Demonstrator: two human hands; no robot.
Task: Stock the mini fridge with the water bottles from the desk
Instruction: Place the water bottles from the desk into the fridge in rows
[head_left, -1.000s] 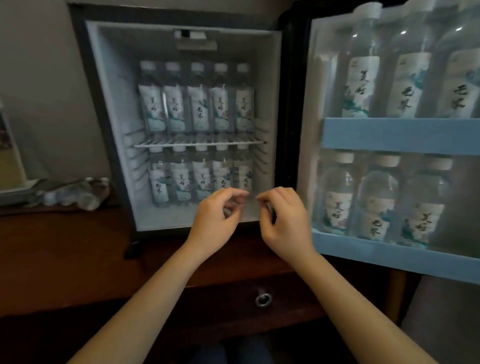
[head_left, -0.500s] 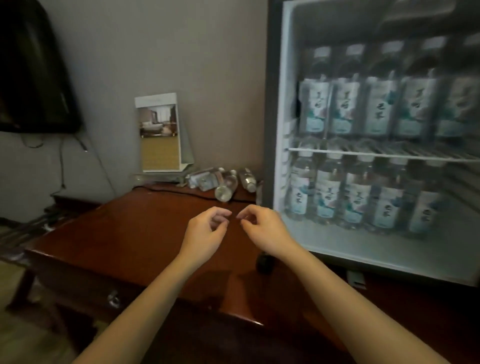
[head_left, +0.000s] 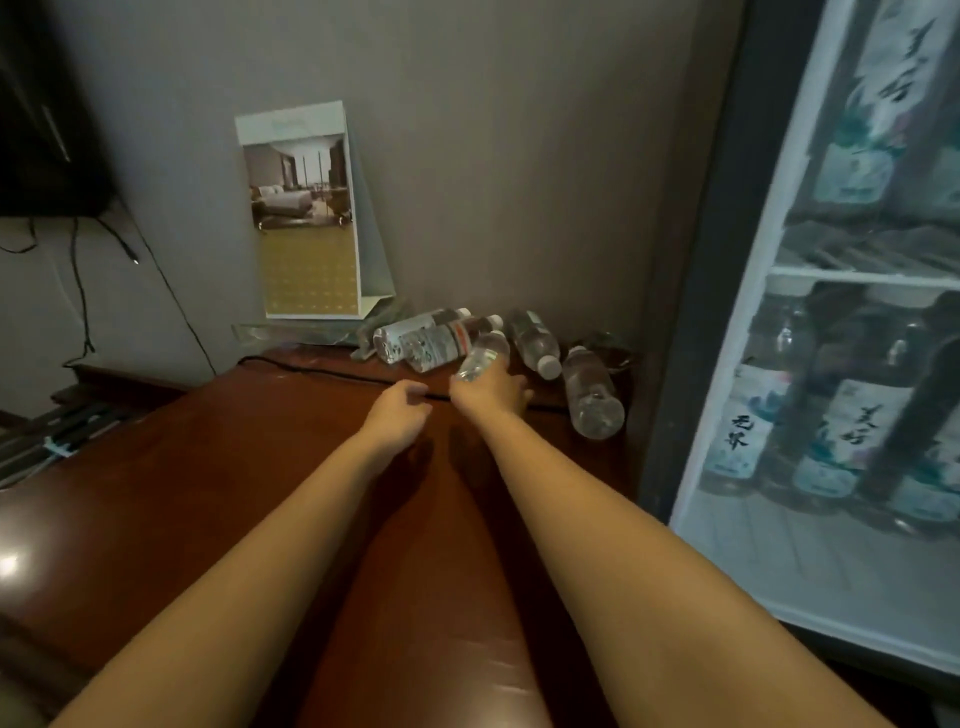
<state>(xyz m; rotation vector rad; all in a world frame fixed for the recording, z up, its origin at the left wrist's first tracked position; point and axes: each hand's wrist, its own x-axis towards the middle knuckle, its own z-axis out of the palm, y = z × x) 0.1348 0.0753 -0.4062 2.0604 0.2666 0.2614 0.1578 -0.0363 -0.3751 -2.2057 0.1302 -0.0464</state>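
A black screen (head_left: 41, 130) fills the upper left corner, with loose cords (head_left: 78, 291) hanging below it down the wall (head_left: 519, 156). The desk (head_left: 208, 467) spreads across the lower left and centre, and its polished top is bare from the near edge almost to the wall. A display card (head_left: 306, 218) stands upright at the desk's back edge. A black cable (head_left: 322, 370) runs along the desktop in front of it.

The left hand (head_left: 397, 415) hovers low over the desk at centre frame, arm stretched forward. Its fingers are loosely curled and hold nothing. Just to its right, the right hand (head_left: 491, 392) reaches further back and grips a clear bottle (head_left: 480, 353), which is tilted with its cap toward the wall. How the fingers wrap it is partly hidden.

The remaining water bottles (head_left: 431, 338) lie on their sides in a heap against the wall, right of the card. One lone bottle (head_left: 592, 397) lies near the mini fridge (head_left: 737, 260). The fridge's dark frame takes the right edge of the frame. It stands open, with labelled bottles (head_left: 852, 426) upright below its wire shelf (head_left: 857, 273) and bare floor in front of them.

Half a second ago both hands hung empty over mid-desk, fingertips nearly meeting. Now both arms have extended to the back of the desk, and the view has closed in on the heap.
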